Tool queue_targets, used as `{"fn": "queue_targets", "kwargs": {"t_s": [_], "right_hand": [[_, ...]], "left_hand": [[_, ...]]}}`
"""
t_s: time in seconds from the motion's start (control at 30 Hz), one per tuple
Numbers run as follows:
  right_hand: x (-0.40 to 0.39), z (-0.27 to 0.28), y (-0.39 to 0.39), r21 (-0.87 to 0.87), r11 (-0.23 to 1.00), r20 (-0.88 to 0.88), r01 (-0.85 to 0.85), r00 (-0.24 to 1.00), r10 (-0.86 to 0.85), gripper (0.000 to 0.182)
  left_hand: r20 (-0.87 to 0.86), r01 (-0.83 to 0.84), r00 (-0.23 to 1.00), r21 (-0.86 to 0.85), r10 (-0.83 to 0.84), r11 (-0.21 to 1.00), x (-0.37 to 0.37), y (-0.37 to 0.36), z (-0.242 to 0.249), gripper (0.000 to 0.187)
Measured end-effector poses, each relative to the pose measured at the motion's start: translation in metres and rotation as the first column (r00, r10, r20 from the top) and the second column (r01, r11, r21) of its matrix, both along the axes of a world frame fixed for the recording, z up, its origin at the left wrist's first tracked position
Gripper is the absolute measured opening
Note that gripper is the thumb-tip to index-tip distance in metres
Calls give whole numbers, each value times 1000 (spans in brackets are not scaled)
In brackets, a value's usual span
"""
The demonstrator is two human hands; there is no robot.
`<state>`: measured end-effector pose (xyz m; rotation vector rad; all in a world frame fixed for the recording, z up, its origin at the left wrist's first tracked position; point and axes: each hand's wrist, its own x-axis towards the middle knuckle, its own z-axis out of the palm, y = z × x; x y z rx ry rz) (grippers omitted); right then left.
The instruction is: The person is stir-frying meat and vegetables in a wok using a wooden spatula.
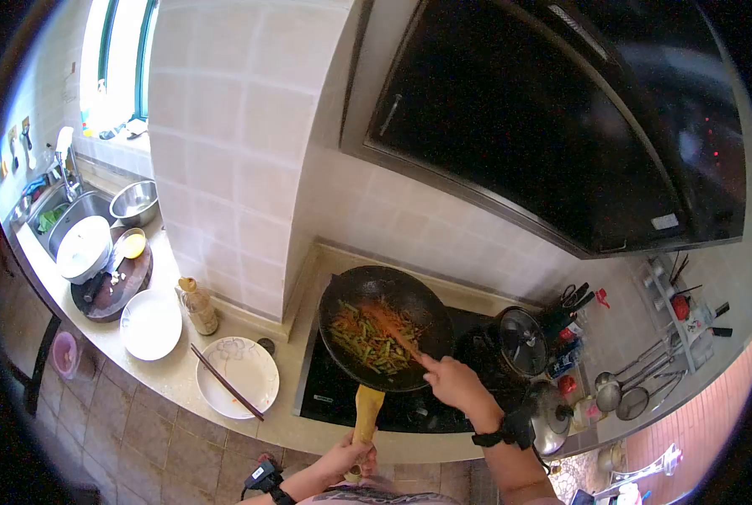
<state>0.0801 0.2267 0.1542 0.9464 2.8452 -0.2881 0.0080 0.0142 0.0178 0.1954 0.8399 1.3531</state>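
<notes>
A black wok (435,316) sits on the stove (317,383). Inside it lie cooked green vegetable pieces and orange shreds (376,341). My left hand (346,459) is closed around the wok's yellow wooden handle (367,411), which points toward me. In my right hand (460,385) is a wooden spatula (403,339), its far end among the vegetables. To the left of the stove, a white plate (256,362) carries a pair of dark chopsticks (227,381) across it.
A white bowl (151,325), a bottle (197,307) and a round chopping board (115,307) stand left, beyond them the sink (90,206). Right of the wok are a lidded pot (523,341), a pot lid (551,421) and hanging ladles (637,400). The range hood (519,126) overhangs the stove.
</notes>
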Motion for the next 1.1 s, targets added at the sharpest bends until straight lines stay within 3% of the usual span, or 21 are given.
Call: {"fn": "queue_targets", "kwargs": {"t_s": [0.07,0.17,0.23,0.33,0.43,0.47,0.57,0.6,0.73,0.83,0.97,1.03,1.1], "right_hand": [[9,6,-12,37,997,97,-64,993,61,34],[35,56,-8,-53,998,116,14,993,-8,34],[64,76,6,89,994,84,-66,995,58,37],[83,97,7,58,997,277,47,959,-62,38],[71,56,17,17,992,190,125,974,-126,40],[64,39,18,118,991,173,67,981,-87,39],[51,-6,19,-63,998,2,24,1000,-24,38],[53,0,16,-59,997,1,-46,999,46,37],[80,41,31,-90,995,72,31,997,-24,38],[72,45,32,-19,996,-55,87,995,-88,34],[37,-13,43,-99,995,-260,-1,965,-25,38],[32,-16,38,-209,976,-42,68,996,-78,40],[49,6,34,-188,982,-9,11,1000,-13,43]], "left_hand": [[30,-14,999,6,14,1000,0,-1,-3,37],[87,-30,996,-1,30,1000,-4,-4,9,38],[52,-11,999,-31,12,999,-6,-6,18,38],[106,-26,994,-1,26,1000,-3,-4,5,40],[118,-16,993,24,13,1000,-2,-2,4,41],[91,-16,996,13,14,1000,-1,-1,4,41],[40,-6,999,-4,7,1000,2,2,2,41],[50,-8,999,3,8,1000,1,3,1,41],[150,-25,988,15,22,1000,2,1,-2,41],[122,-16,992,26,13,1000,1,1,-3,42],[106,-25,994,5,24,1000,1,2,6,40],[106,-33,994,-2,33,999,0,3,10,39],[124,-34,992,23,31,999,-1,3,8,38]]}}
